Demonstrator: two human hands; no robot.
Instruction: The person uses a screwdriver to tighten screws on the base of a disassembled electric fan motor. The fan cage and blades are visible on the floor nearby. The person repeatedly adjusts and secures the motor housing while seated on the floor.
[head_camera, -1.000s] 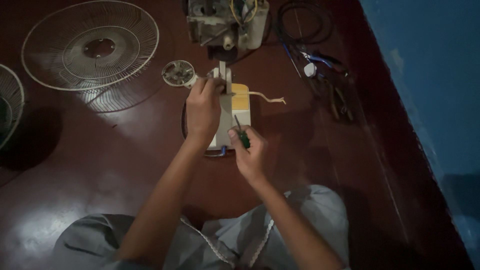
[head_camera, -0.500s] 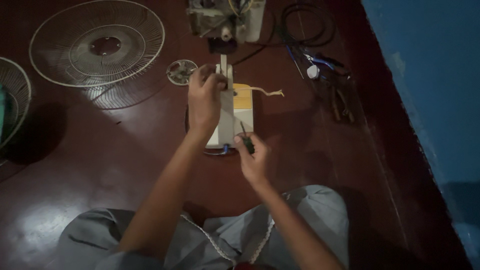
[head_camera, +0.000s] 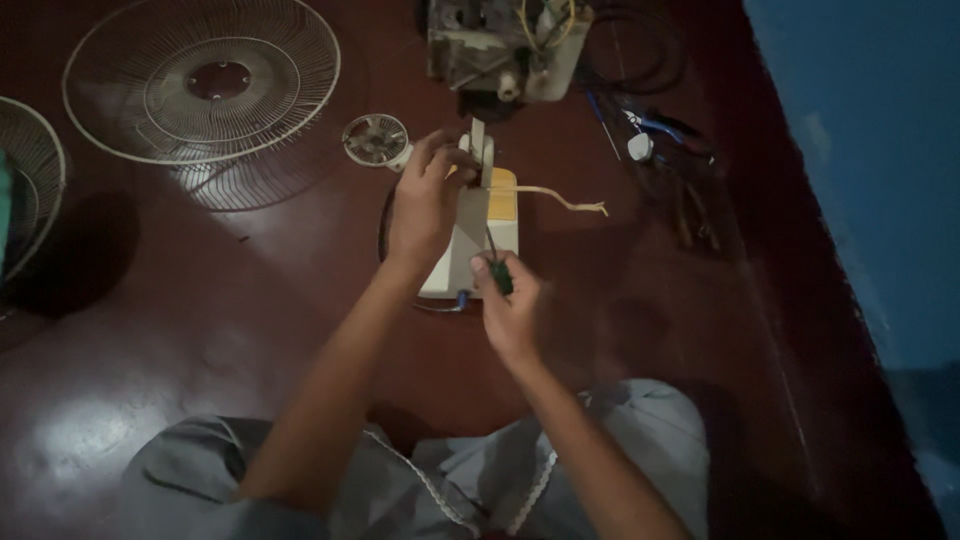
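The scene is seen through one camera only, worn on the head and pointed steeply down at the dark red floor. The view is taken from close above the lap, so both forearms enter from the bottom edge. The floor's far part is shown at the top, a blue wall at the right.

No pkgs, labels, signs or screens visible.

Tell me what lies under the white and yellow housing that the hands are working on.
Under the housing a dark cable curves out onto the floor; the rest is covered by the left hand.
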